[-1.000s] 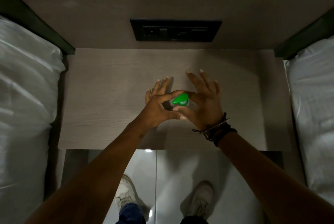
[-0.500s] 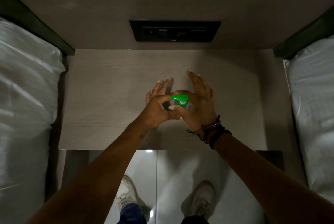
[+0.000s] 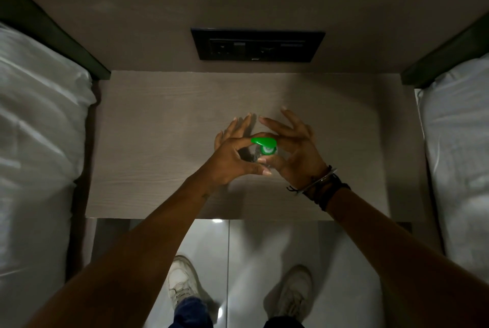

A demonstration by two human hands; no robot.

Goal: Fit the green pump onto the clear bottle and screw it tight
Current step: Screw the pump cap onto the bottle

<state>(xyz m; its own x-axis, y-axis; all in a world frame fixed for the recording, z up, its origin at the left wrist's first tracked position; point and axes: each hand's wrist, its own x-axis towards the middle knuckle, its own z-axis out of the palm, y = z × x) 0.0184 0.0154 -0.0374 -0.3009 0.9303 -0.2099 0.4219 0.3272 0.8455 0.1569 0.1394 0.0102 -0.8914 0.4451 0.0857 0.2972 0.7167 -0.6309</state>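
The green pump sits on top of the clear bottle, which stands on the wooden bedside table. Only a sliver of the bottle shows between my fingers. My left hand pinches the bottle from the left with thumb and forefinger. My right hand grips the pump's collar from the right with thumb and forefinger, its other fingers spread. The nozzle points left.
A black socket panel is set in the wall behind the table. White bedding lies on the bed at the left and on the bed at the right. My shoes stand on the glossy floor below the table's front edge.
The pump has turned: its nozzle swung from pointing toward me and left to pointing left. My right hand rotated with it, wrist moving left.
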